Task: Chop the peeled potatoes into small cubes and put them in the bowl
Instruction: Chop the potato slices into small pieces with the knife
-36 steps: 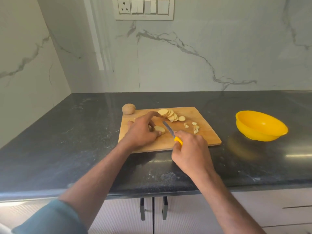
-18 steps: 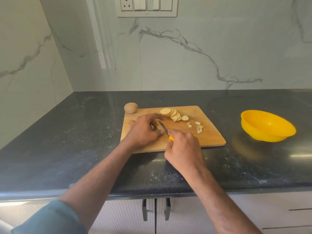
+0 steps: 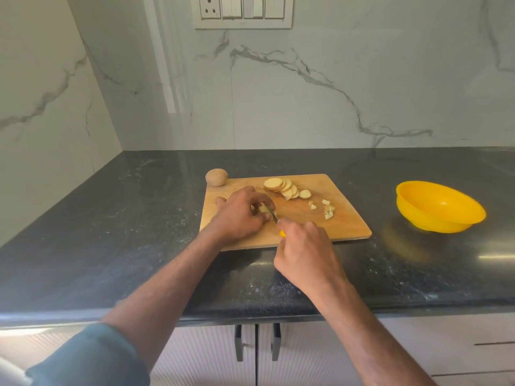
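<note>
A wooden chopping board (image 3: 345, 218) lies on the dark counter. My left hand (image 3: 239, 215) pinches a potato slice (image 3: 262, 209) against the board's left part. My right hand (image 3: 303, 254) grips a yellow-handled knife (image 3: 273, 215), whose blade lies on that slice under my left fingers. A fanned row of potato slices (image 3: 281, 186) sits at the board's far side. Several small potato pieces (image 3: 324, 208) lie to the right of them. A whole potato (image 3: 216, 177) rests off the board's far left corner. The yellow bowl (image 3: 440, 206) stands to the right, with nothing visible inside it.
The black counter (image 3: 111, 232) ends at a marble wall behind and on the left. A switch plate (image 3: 243, 11) hangs on the back wall. Cabinet doors with dark handles (image 3: 256, 344) sit below the counter's front edge.
My right hand has drawn the knife toward the left hand, so the blade now lies on the held slice. The camera view has shifted slightly.
</note>
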Action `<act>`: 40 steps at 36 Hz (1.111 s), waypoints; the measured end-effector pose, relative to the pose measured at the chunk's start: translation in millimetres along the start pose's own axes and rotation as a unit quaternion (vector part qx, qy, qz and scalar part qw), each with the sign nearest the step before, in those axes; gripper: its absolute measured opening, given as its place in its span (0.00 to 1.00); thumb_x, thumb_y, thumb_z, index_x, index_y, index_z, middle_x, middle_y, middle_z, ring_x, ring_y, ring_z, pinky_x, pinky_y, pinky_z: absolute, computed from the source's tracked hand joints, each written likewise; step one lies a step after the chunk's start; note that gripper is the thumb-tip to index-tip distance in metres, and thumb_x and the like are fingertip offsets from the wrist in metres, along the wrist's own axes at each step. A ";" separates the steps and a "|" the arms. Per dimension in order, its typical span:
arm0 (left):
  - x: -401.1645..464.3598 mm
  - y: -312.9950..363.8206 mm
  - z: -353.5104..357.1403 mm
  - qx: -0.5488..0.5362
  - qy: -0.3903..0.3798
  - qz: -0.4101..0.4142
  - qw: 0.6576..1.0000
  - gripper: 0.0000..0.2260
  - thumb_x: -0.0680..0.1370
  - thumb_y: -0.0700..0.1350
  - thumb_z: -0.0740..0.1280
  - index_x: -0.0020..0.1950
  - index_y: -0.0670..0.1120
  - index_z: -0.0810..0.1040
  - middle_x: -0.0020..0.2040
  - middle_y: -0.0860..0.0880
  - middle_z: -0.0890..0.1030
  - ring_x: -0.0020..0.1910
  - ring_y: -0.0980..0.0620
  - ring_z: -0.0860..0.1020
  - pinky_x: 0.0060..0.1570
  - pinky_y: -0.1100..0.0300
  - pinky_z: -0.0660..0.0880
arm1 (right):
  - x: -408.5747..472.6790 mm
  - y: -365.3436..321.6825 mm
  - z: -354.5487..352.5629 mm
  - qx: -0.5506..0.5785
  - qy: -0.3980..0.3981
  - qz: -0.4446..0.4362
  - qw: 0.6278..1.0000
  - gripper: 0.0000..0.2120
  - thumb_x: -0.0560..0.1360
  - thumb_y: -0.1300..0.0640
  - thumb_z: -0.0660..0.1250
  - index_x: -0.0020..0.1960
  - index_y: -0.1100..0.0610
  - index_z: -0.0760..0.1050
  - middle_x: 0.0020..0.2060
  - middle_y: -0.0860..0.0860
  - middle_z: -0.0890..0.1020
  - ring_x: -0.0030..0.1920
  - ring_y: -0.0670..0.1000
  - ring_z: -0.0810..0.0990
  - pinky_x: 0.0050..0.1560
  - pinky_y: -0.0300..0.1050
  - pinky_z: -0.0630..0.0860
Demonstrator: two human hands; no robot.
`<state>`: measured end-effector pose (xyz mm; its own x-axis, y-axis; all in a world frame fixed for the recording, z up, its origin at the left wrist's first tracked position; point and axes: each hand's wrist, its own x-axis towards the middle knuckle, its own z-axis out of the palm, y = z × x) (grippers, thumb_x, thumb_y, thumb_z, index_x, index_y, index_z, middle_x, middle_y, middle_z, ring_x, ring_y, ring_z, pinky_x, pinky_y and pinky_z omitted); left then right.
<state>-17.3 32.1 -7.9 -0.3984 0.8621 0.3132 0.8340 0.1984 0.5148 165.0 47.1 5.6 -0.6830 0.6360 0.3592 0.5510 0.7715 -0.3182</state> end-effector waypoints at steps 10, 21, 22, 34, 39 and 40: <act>-1.1 -0.7 0.9 -0.004 0.007 0.007 1.000 0.06 0.77 0.50 0.73 0.52 0.60 0.83 0.48 0.57 0.76 0.48 0.56 0.74 0.58 0.45 0.65 | -25.6 12.9 -17.6 0.021 0.017 0.013 1.000 0.15 0.76 0.60 0.66 0.60 0.53 0.81 0.44 0.52 0.86 0.37 0.52 0.80 0.36 0.40 0.74; -4.6 -5.7 -4.3 -0.110 0.052 -0.025 0.992 0.19 0.68 0.51 0.77 0.58 0.53 0.82 0.41 0.56 0.82 0.41 0.57 0.79 0.51 0.48 0.79 | -4.2 13.0 -8.1 0.032 0.078 0.036 0.996 0.18 0.72 0.60 0.66 0.60 0.54 0.82 0.48 0.52 0.87 0.46 0.58 0.84 0.48 0.52 0.82; -4.4 -5.8 -4.0 -0.109 0.055 -0.028 0.992 0.18 0.68 0.50 0.78 0.57 0.52 0.83 0.41 0.55 0.82 0.41 0.57 0.79 0.50 0.48 0.80 | -0.8 10.8 -4.9 0.032 0.077 0.033 0.996 0.18 0.72 0.60 0.65 0.61 0.53 0.82 0.48 0.52 0.87 0.46 0.58 0.84 0.48 0.50 0.82; -3.3 -7.9 -1.7 -0.096 0.053 -0.031 0.994 0.17 0.65 0.56 0.74 0.53 0.58 0.82 0.39 0.58 0.82 0.43 0.58 0.80 0.54 0.44 0.78 | 14.0 2.0 17.5 0.028 0.070 0.017 0.997 0.17 0.75 0.59 0.65 0.64 0.52 0.79 0.46 0.53 0.86 0.45 0.56 0.84 0.44 0.46 0.79; -2.5 -9.6 -1.1 -0.089 0.053 -0.030 0.994 0.17 0.67 0.54 0.76 0.56 0.57 0.82 0.39 0.58 0.82 0.43 0.59 0.80 0.54 0.44 0.78 | 12.7 1.1 17.1 0.022 0.066 0.016 0.997 0.17 0.76 0.58 0.65 0.64 0.52 0.79 0.46 0.53 0.86 0.45 0.57 0.84 0.45 0.47 0.80; -2.4 -9.5 -1.1 -0.089 0.054 -0.031 0.994 0.17 0.68 0.53 0.76 0.56 0.57 0.82 0.39 0.58 0.82 0.43 0.59 0.80 0.54 0.44 0.77 | 12.5 0.8 17.2 0.021 0.063 0.016 0.998 0.18 0.76 0.58 0.65 0.64 0.52 0.79 0.46 0.54 0.86 0.45 0.57 0.84 0.45 0.48 0.80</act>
<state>-24.7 27.5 -12.7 -0.4934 0.7936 0.3560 0.7301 0.1554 0.6655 148.7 55.4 -5.3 -0.5976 0.6598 0.4555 0.5488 0.7509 -0.3675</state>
